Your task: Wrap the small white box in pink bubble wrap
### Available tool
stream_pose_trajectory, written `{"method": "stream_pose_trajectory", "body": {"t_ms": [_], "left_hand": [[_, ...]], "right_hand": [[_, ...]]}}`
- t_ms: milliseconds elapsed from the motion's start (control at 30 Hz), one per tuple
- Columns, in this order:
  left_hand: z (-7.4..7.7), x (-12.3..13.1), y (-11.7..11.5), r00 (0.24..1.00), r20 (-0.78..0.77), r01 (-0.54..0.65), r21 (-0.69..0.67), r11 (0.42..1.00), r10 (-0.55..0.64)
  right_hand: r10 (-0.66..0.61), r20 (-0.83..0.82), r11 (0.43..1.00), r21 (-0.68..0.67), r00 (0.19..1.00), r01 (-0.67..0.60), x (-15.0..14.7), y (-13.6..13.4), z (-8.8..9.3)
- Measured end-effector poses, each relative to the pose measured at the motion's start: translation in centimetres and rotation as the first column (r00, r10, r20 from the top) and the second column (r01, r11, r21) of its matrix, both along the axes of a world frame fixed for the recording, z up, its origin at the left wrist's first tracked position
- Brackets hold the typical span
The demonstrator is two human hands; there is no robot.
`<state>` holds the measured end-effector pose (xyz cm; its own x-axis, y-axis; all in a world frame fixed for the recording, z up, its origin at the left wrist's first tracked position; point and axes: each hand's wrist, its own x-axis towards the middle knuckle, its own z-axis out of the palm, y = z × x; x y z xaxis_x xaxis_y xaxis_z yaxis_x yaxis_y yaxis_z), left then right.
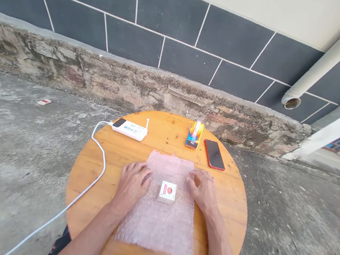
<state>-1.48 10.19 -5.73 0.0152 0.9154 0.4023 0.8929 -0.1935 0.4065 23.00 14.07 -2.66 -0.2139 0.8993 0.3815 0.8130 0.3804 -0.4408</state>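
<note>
Wood tabletop (234,212) is standing nr tiled wall (171,5). L hand (133,181) & R hand (203,189) are resting loosely open on bubble wrap's (158,229) side edges; box (167,192) is sitting btwn them, phone (214,155) lying beyond R hand.

Site is outdoors, against a building (284,10): weathered concrete ground (23,132) lies at nine o'clock, a stone plinth (131,88) and dark-tiled wall (171,7) stand at twelve, and an open-ended drainpipe (323,69) descends at two.

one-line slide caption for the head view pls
Left hand and right hand flank a box on bubble wrap on a round table.
</note>
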Motion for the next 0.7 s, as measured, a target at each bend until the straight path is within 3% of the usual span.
{"method": "stream_pose_trajectory", "body": {"t_ms": [100,200,267,333,500,700], "left_hand": [[0.1,0.0,-0.1,1.000,-0.003,0.002,0.008,1.000,-0.002],[0.2,0.1,-0.1,1.000,-0.002,0.005,0.002,1.000,-0.005],[0.2,0.1,0.0,1.000,0.001,0.002,-0.002,1.000,-0.002],[0.2,0.2,0.0,1.000,0.002,-0.007,-0.005,1.000,0.007],[0.2,0.3,0.0,1.000,-0.006,-0.016,-0.015,1.000,0.016],[0.5,0.4,0.0,1.000,-0.009,-0.019,-0.015,1.000,0.019]], "right_hand": [[0.222,-0.109,0.971,-0.068,0.969,-0.230,-0.4,-0.7,1.1],[0.455,-0.227,0.851,-0.176,0.861,-0.495,-1.2,-1.6,1.9],[0.519,-0.221,0.793,-0.236,0.826,-0.562,-1.7,-1.9,1.9],[0.531,-0.185,0.783,-0.265,0.827,-0.562,-1.9,-2.0,1.7],[0.452,-0.157,0.844,-0.242,0.878,-0.478,-1.7,-2.0,1.3],[0.323,-0.286,0.876,-0.269,0.902,-0.399,-1.5,-1.9,0.7]]}}
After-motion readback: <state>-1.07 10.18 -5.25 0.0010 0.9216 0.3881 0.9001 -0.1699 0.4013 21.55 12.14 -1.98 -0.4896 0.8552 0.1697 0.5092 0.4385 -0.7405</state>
